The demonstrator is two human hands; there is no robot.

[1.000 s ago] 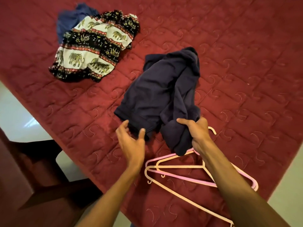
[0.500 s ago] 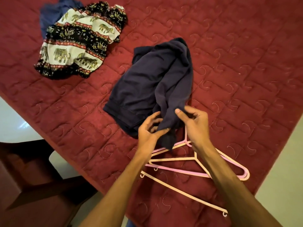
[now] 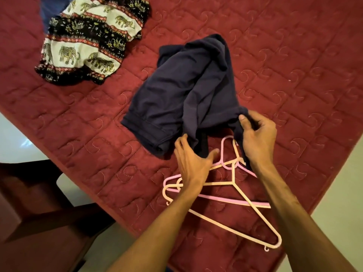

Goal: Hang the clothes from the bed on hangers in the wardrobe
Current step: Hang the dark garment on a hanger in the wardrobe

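A crumpled navy garment [image 3: 182,95] lies in the middle of the red quilted bed [image 3: 284,55]. My right hand [image 3: 257,138] pinches a bunched corner of it and holds that corner up. My left hand [image 3: 191,160] grips the garment's near edge. Below my hands lie a cream hanger [image 3: 238,190] and a pink hanger [image 3: 224,199], overlapping on the quilt. An elephant-print garment [image 3: 88,40] lies at the far left with a blue garment [image 3: 55,8] partly under it.
The bed's edge [image 3: 64,161] runs diagonally from the left to the bottom centre. Dark wooden furniture [image 3: 35,213] stands at the bottom left on a pale floor [image 3: 334,203].
My right hand has drawn its corner of the navy garment to the right, away from my left hand. My left hand has shifted its hold lower along the garment's near edge.
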